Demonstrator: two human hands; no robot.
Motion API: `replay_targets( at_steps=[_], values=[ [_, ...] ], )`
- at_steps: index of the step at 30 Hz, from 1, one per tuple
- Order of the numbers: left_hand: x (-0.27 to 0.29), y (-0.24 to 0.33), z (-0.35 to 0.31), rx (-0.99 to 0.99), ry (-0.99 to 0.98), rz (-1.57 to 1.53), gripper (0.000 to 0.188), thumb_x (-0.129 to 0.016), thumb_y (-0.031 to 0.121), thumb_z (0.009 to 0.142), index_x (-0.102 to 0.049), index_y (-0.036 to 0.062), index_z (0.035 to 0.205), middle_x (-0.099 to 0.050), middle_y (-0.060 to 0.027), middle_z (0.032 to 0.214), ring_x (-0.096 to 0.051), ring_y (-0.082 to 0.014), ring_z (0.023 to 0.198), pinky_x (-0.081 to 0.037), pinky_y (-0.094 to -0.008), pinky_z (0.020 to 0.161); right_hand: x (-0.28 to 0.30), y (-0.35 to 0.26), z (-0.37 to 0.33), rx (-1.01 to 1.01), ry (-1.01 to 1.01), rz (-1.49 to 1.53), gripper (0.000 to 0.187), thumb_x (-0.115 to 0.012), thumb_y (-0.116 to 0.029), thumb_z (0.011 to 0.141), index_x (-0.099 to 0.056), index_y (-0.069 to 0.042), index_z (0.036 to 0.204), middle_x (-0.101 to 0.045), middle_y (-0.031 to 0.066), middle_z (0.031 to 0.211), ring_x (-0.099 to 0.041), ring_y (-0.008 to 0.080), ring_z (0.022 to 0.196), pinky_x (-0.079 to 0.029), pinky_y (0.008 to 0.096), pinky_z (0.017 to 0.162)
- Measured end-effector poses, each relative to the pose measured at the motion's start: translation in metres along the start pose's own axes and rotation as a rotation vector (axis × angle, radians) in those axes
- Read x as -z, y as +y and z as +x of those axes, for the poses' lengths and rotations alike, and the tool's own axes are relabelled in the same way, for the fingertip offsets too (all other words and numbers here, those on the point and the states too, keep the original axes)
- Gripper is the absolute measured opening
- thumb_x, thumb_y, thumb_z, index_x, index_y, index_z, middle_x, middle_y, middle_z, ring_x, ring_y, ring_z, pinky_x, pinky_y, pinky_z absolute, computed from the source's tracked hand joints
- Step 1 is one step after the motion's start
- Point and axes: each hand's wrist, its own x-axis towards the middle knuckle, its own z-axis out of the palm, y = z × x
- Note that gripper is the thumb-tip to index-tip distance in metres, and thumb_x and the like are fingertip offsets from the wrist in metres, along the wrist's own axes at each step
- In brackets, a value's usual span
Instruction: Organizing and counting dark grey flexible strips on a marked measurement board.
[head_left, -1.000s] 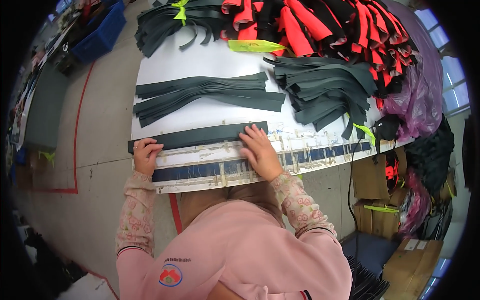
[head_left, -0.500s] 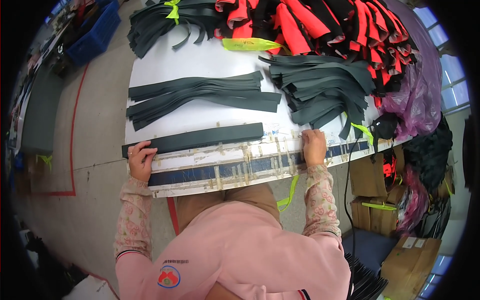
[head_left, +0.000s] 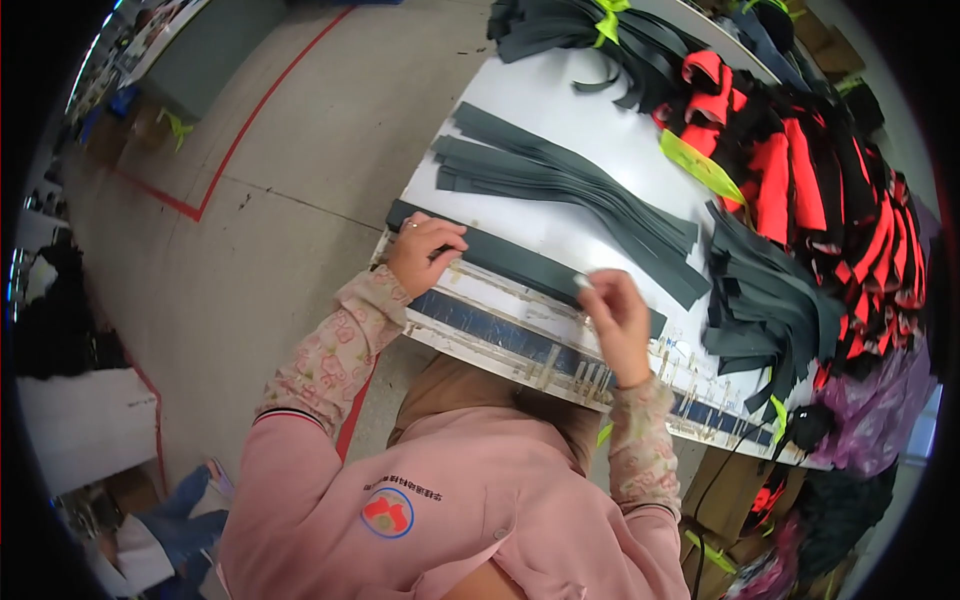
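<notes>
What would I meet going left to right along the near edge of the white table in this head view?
Left hand on the long dark fabric strip → right hand pinching something small and pale → heap of dark grey cut strips → purple plastic bag.

Person, seen from above. Pink sweatshirt [head_left: 470,520] with a round red and blue badge [head_left: 388,512] on the chest and a short line of dark printed characters above it. Forearm sleeves [head_left: 335,345] of pale pink floral fabric, gathered at the wrists; the left one ends in a dark and white striped band at its upper end. Both hands, left hand [head_left: 425,255] and right hand [head_left: 618,320], bare, without gloves.
</notes>
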Motion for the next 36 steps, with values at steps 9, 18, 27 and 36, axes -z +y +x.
replay_targets(
  at_steps=[9, 18, 27, 36],
  values=[
    [-0.008, -0.012, -0.004, 0.026, 0.056, -0.142, 0.014, -0.071, 0.002, 0.074, -0.066, 0.0102, 0.083, -0.07, -0.0023, 0.103, -0.057, -0.0256, 0.09, -0.043, -0.0369, 0.084, -0.11, 0.016, 0.068, 0.074, -0.208, -0.248, 0.011, -0.064, -0.004, 0.086, -0.063, 0.003, 0.095, -0.065, 0.0104, 0.07, -0.06, 0.0131, 0.061, -0.049, 0.0278, 0.059],
    [-0.016, -0.019, -0.009, 0.013, 0.082, -0.156, 0.011, -0.068, 0.0, 0.075, -0.063, 0.008, 0.081, -0.068, -0.0042, 0.107, -0.058, -0.026, 0.09, -0.045, -0.0369, 0.084, -0.128, 0.015, 0.071, 0.057, -0.176, -0.414, 0.012, -0.065, -0.006, 0.084, -0.066, 0.004, 0.092, -0.068, 0.0137, 0.072, -0.065, 0.0178, 0.062, -0.051, 0.0298, 0.061],
    [-0.015, -0.018, -0.01, -0.002, 0.101, -0.147, 0.01, -0.068, 0.001, 0.076, -0.062, 0.0088, 0.079, -0.069, -0.0027, 0.106, -0.058, -0.0246, 0.088, -0.044, -0.0362, 0.083, -0.133, 0.013, 0.069, 0.109, -0.143, -0.467, 0.012, -0.066, -0.006, 0.083, -0.067, 0.003, 0.091, -0.068, 0.014, 0.071, -0.065, 0.0186, 0.061, -0.051, 0.0307, 0.06],
    [-0.016, -0.016, -0.008, -0.001, 0.087, -0.141, 0.01, -0.069, 0.002, 0.075, -0.063, 0.0093, 0.079, -0.069, -0.0029, 0.104, -0.058, -0.0248, 0.087, -0.043, -0.0363, 0.082, -0.09, 0.005, 0.057, -0.077, -0.163, -0.239, 0.014, -0.065, -0.009, 0.089, -0.066, 0.005, 0.093, -0.067, 0.0066, 0.073, -0.06, 0.0112, 0.063, -0.049, 0.0259, 0.059]
  ],
)
